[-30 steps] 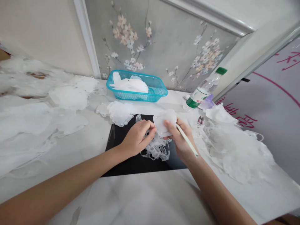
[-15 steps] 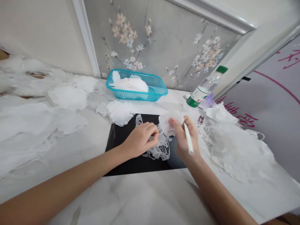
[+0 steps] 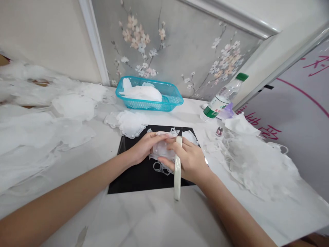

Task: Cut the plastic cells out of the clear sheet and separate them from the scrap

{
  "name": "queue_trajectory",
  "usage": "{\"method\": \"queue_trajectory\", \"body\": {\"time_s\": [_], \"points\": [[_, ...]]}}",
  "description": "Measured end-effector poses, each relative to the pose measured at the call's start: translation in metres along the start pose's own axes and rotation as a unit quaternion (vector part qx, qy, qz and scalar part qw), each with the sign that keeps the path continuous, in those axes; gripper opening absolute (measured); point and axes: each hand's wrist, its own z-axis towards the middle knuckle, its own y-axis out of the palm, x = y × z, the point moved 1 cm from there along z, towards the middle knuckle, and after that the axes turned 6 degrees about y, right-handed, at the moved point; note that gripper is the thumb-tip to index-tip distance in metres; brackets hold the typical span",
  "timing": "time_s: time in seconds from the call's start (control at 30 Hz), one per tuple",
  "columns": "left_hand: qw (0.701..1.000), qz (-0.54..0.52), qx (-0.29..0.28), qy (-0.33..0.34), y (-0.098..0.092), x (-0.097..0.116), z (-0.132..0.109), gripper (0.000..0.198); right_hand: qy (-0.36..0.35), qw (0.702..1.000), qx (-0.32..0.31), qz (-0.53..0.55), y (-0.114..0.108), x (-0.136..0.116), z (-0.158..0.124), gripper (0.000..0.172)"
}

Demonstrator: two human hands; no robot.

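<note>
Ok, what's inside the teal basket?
White sheer fabric lies heaped in the teal basket; its floor beneath is covered, so anything under there cannot be seen.

This looks like a room in a home set up for handwork. A floral wallpaper panel (image 3: 186,51) framed by white moulding (image 3: 94,43) covers the wall, and the marble-look table (image 3: 154,219) is domestic rather than industrial. Heaps of white lace pieces (image 3: 257,164), a plastic basket (image 3: 149,107) and a water bottle (image 3: 221,101) share the tabletop.
</note>
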Motion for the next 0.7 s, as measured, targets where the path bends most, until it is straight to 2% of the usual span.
{"method": "queue_trajectory", "body": {"time_s": [0.13, 0.27, 0.33, 0.5, 0.6, 0.7], "points": [[0.999, 0.002, 0.033, 0.011, -0.001, -0.001, 0.000, 0.025, 0.086, 0.989, 0.023, 0.122, -0.005, 0.006, -0.003, 0.029], [0.997, 0.064, 0.020, 0.030, 0.001, -0.003, -0.002, 0.030, 0.235, 0.928, 0.120, 0.263, -0.008, 0.012, -0.006, 0.045], [0.993, 0.103, 0.003, 0.053, 0.003, -0.004, -0.004, 0.034, 0.279, 0.910, 0.140, 0.274, -0.012, 0.016, -0.004, 0.041], [0.981, 0.165, 0.003, 0.098, 0.004, -0.003, -0.006, 0.042, 0.347, 0.898, 0.069, 0.262, -0.024, 0.026, 0.008, 0.017], [0.976, 0.187, 0.000, 0.109, 0.004, -0.003, -0.005, 0.042, 0.362, 0.899, 0.042, 0.245, -0.027, 0.030, 0.010, 0.014], [0.972, 0.198, -0.004, 0.122, 0.004, -0.004, -0.004, 0.042, 0.340, 0.917, 0.018, 0.208, -0.028, 0.029, 0.009, 0.012]]}}
